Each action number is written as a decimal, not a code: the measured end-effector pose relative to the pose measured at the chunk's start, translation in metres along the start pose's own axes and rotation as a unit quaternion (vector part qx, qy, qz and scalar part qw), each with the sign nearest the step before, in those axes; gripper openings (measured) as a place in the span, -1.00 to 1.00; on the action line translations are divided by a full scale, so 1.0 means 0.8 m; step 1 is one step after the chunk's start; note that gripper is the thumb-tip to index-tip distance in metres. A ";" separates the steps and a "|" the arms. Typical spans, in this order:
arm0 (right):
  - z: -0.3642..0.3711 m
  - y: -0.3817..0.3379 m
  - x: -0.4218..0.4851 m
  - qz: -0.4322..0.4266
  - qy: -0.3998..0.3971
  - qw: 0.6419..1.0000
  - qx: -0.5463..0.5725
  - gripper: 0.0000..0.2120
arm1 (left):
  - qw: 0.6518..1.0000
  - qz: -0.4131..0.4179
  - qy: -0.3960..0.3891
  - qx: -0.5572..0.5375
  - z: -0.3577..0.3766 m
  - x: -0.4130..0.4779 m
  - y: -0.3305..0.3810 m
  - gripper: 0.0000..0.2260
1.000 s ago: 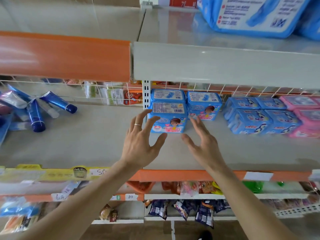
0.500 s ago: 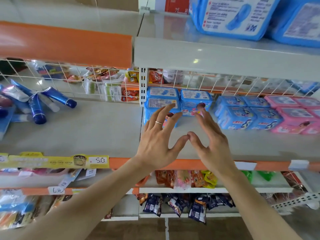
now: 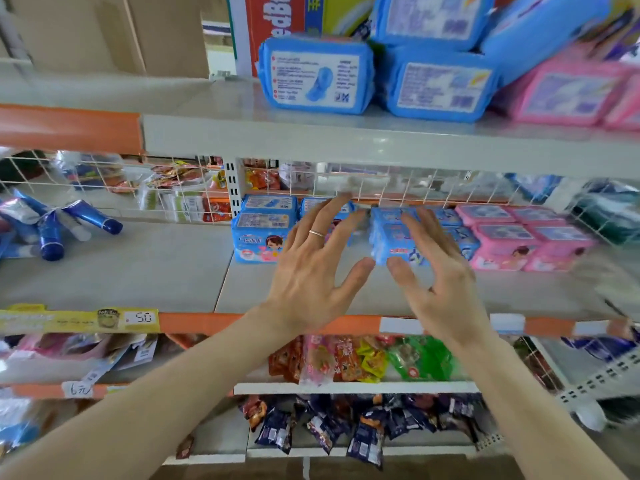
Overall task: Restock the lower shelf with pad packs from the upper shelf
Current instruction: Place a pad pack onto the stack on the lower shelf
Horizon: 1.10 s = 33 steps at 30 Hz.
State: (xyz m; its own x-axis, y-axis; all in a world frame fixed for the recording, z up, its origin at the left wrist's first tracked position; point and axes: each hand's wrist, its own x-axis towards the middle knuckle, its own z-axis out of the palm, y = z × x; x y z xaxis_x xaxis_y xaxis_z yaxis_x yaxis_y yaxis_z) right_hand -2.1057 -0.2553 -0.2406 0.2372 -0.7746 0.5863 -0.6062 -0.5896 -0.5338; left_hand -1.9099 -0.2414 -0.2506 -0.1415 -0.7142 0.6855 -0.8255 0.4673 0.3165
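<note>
Large blue pad packs and pink pad packs lie stacked on the upper shelf. On the lower shelf, small blue packs and pink packs stand in rows at the back. My left hand and my right hand hover side by side in front of the small blue packs, fingers spread and straight, thumbs nearly touching. Neither hand holds anything. The hands hide part of the middle blue packs.
Blue tubes lie at the left of the lower shelf. A wire grid backs that shelf. Snack bags fill the shelves underneath. A cardboard box and a red carton stand on top.
The view has tilted upward, bringing the upper shelf's packs into sight. Both hands have risen slightly and stay empty with fingers spread.
</note>
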 end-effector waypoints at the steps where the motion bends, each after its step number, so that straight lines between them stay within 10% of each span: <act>1: -0.015 0.003 -0.002 -0.006 0.011 1.000 0.001 -0.41 | 1.000 0.003 0.005 -0.001 0.002 0.003 0.013 -0.46; 18: -0.164 0.045 -0.026 -0.053 0.039 0.998 0.003 -0.42 | 0.998 0.029 0.050 0.031 0.016 0.041 0.160 -0.50; 33: -0.093 -0.046 0.078 -0.188 0.068 0.978 0.065 -0.41 | 0.985 0.001 0.108 0.133 -0.111 0.072 0.100 -0.51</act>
State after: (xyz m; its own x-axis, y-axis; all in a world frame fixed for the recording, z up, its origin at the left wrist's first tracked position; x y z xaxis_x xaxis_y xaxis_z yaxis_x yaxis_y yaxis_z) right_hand -2.1252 -0.2647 -0.1387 0.3164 -0.4655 0.8266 -0.3924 -0.8575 -0.3327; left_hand -1.9355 -0.1989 -0.1272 -0.0482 -0.5722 0.8187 -0.9434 0.2954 0.1509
